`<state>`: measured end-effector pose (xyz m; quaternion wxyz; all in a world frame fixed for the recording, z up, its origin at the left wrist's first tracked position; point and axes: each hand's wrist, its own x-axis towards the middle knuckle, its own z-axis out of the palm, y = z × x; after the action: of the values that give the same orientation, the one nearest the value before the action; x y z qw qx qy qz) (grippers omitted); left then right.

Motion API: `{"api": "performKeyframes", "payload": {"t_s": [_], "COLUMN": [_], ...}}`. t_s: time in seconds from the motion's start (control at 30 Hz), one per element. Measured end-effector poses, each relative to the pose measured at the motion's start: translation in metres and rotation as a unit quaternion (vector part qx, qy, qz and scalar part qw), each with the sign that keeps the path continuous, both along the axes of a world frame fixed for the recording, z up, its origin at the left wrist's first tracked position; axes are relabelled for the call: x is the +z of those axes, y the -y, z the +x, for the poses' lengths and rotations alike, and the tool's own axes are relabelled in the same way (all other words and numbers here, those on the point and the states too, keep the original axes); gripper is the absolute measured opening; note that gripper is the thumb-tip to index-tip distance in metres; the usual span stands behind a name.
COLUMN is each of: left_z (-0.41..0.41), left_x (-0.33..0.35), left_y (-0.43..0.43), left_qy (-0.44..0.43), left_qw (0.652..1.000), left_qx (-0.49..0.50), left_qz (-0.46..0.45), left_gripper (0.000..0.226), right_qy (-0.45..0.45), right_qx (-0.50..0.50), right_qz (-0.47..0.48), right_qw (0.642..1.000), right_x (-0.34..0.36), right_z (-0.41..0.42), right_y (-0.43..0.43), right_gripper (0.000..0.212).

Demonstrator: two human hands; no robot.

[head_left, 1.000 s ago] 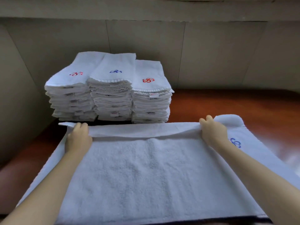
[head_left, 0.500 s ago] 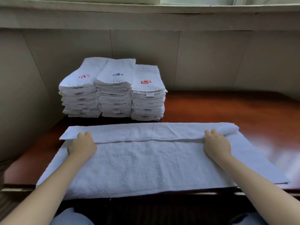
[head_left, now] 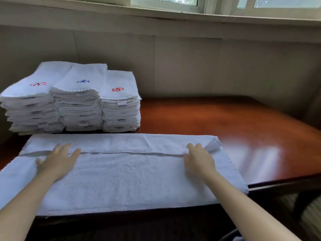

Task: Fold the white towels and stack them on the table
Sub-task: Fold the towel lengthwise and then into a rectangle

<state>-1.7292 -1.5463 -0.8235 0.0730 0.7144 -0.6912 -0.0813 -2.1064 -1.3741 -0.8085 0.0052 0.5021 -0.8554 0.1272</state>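
While both palms lie on it, the white towel (head_left: 130,180) stretches lengthwise along the near edge of the table (head_left: 225,122), its far long side folded over toward the person, so the flap's hem runs in a straight line from one hand to the other. Left hand (head_left: 55,162) is down flat, fingers spread wide and straight, fingertips just over that hem, gripping nothing, only pressing. Right hand (head_left: 199,160) sits near the towel's right end, fingers stretched forward onto the flap and thumb lying along the hem; it's a little blurred, but it reads as flat on the cloth and not pinching it. The towel's left end runs out of view. Just behind it, at the table's far left against the wall (head_left: 191,66), stand three stacks of folded towels (head_left: 74,105), side by side and touching, their top towels stitched in red and blue. Up top, a window (head_left: 165,0) lets in daylight that glares off the bare wood on the right.
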Motion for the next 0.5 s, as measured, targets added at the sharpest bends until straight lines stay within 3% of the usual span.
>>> {"api": "performKeyframes", "payload": {"t_s": [0.17, 0.37, 0.5], "left_z": [-0.004, -0.011, -0.013], "left_x": [0.000, 0.008, 0.012], "left_y": [-0.004, -0.020, -0.027], "left_qy": [-0.079, -0.104, -0.089], "left_qw": [0.994, 0.969, 0.971], "left_qx": [0.000, 0.055, 0.084], "left_qz": [-0.075, -0.218, -0.207], "left_gripper": [0.056, 0.036, 0.033], "right_qy": [0.052, 0.133, 0.082], "right_qx": [-0.087, -0.146, -0.157], "right_qz": [-0.034, -0.192, -0.113], "right_qw": [0.994, 0.961, 0.978], "right_x": [0.010, 0.015, 0.012], "right_z": [-0.049, -0.054, -0.050], "right_y": [-0.012, -0.015, -0.017], "right_gripper": [0.021, 0.034, 0.023]}}
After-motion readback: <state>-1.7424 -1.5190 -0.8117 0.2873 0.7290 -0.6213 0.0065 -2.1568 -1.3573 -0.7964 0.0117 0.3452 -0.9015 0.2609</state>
